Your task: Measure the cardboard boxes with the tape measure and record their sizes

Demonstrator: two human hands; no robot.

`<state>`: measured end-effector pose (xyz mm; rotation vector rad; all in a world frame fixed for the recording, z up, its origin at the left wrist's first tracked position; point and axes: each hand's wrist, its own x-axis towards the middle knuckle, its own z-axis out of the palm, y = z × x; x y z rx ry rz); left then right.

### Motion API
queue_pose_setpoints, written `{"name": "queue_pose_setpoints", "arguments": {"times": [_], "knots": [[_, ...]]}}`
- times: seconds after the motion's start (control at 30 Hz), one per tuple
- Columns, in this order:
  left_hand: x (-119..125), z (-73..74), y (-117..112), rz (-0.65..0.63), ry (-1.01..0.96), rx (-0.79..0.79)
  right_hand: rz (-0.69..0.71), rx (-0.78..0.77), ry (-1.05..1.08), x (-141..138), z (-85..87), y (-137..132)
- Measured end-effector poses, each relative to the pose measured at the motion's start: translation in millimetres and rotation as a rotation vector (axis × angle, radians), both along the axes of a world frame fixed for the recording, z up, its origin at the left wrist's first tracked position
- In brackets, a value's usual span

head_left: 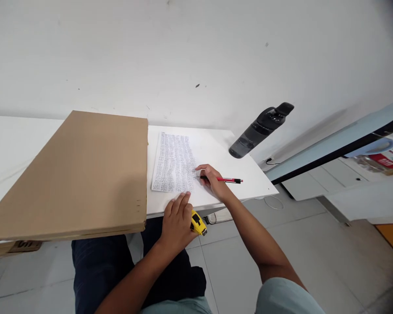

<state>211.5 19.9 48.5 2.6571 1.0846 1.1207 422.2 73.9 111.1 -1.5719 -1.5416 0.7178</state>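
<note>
My right hand [211,179] is closed around a red and black pen [229,179], its tip at the right edge of a sheet of paper [173,165]. Dense rows of handwriting cover the sheet, which lies on the white table [212,152]. Near the table's front edge, my left hand [177,218] is curled over a yellow and black tape measure [199,223]. Its fingertips reach the paper's lower edge, and the palm side is hidden.
A large flat cardboard box [81,174] takes up the table to the left of the paper. A dark water bottle [258,133] stands at the back right, near the wall [150,56]. To the right are a white cabinet [327,179] and the tiled floor.
</note>
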Motion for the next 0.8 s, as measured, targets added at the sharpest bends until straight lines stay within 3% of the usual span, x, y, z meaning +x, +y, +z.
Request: {"name": "queue_pose_setpoints", "arguments": {"times": [0.23, 0.8], "knots": [[0.9, 0.8, 0.8, -0.019, 0.021, -0.028, -0.122, -0.064, -0.013, -2.7, 3.1, 4.0], [2.4, 9.0, -0.8, -0.006, 0.019, -0.011, -0.15, -0.076, -0.035, -6.0, 5.7, 1.6]]}}
